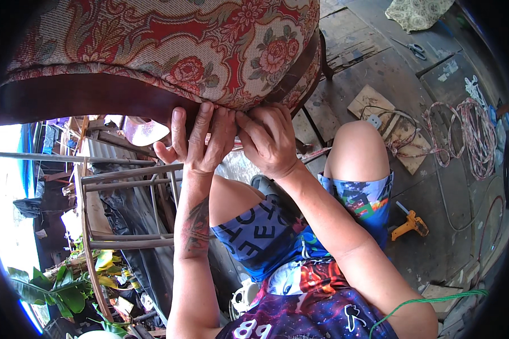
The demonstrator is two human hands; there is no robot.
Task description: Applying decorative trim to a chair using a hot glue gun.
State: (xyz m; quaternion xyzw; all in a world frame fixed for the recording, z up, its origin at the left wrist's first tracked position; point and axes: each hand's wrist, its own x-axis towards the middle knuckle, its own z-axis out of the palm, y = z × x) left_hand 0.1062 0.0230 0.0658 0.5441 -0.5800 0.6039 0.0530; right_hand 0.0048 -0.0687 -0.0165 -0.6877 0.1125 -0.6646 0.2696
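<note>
A chair's floral upholstery (232, 51) in red, cream and green fills the upper part of the view, above a dark wooden rail (96, 96). My left hand (203, 141) has its fingertips on the rolled fabric edge (147, 82) where it meets the rail, fingers slightly bent and gripping there. Just beside it, my right hand (266, 138) pinches at the same edge with curled fingers. Whatever lies beneath the fingertips is hidden.
Scissors (413, 48), a patterned cloth (415, 11), a wooden board (365, 101), coiled cord (469, 138) and a yellow hand tool (413, 223) lie on the worn floor at right. A metal frame (130, 183), dark sheeting and plants (51, 288) are at left.
</note>
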